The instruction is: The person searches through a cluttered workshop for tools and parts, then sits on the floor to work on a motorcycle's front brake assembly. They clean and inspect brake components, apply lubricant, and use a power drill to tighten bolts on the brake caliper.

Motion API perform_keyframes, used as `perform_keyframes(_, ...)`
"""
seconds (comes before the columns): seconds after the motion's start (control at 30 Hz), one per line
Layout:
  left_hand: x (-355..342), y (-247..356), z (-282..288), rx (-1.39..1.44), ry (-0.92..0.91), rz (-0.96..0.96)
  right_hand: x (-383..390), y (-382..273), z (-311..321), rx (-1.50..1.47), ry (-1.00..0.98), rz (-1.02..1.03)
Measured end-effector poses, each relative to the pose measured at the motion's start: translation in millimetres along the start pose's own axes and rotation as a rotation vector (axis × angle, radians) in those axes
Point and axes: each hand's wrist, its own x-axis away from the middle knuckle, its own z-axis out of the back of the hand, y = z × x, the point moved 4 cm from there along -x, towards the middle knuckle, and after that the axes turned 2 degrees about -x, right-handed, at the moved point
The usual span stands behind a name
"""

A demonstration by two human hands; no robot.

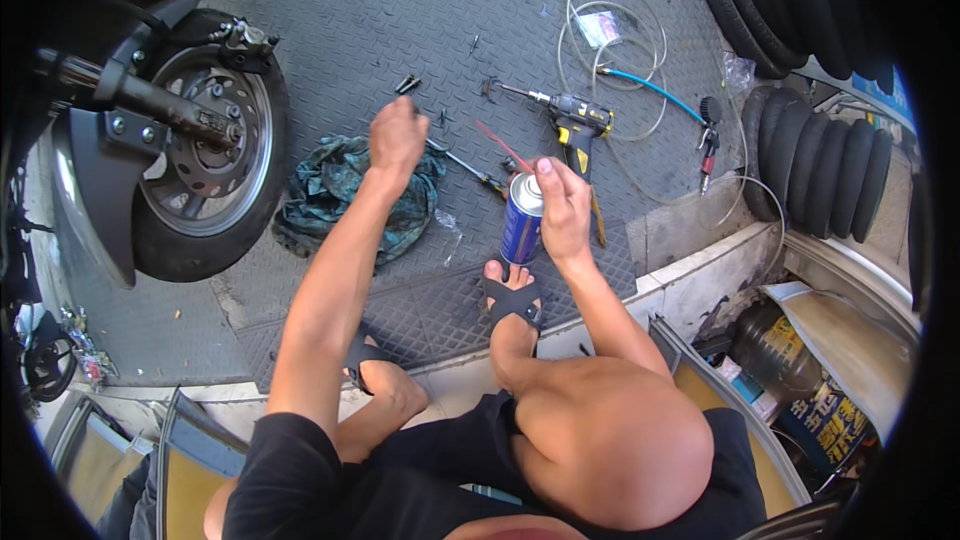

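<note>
My right hand (563, 208) grips a blue spray can (521, 220) upright, one finger on its top, a thin red straw (503, 145) pointing up-left from the nozzle. My left hand (396, 136) is stretched forward with its fingers closed around a small dark part that I cannot make out, just above a crumpled green rag (335, 195). Small black bolts (406, 85) lie on the metal floor plate just beyond that hand. A screwdriver (470, 170) lies between the two hands.
A scooter front wheel (205, 170) with brake disc and caliper stands at the left. A yellow and black power drill (575, 125), a coiled hose (610, 50) and an air gun (708, 140) lie ahead. Stacked tyres (820, 170) line the right. My sandalled feet (512, 305) rest on the plate's edge.
</note>
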Motion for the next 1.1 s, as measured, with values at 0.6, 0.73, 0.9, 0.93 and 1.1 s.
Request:
perform_keyframes(0.6,161,-59,44,0.014,0.068,-0.052,-48,49,-122,0.369,-0.052,0.063)
perform_keyframes(0.73,168,-62,39,-0.016,0.119,-0.094,-54,55,-124,0.366,-0.045,0.084)
perform_keyframes(0.9,162,-62,34,-0.057,0.168,-0.094,-64,47,-119,0.376,-0.061,0.080)
perform_keyframes(0.93,163,-62,33,-0.057,0.170,-0.095,-64,46,-119,0.377,-0.073,0.074)
perform_keyframes(1.1,163,-65,32,-0.063,0.174,-0.102,-65,44,-112,0.355,-0.034,0.072)
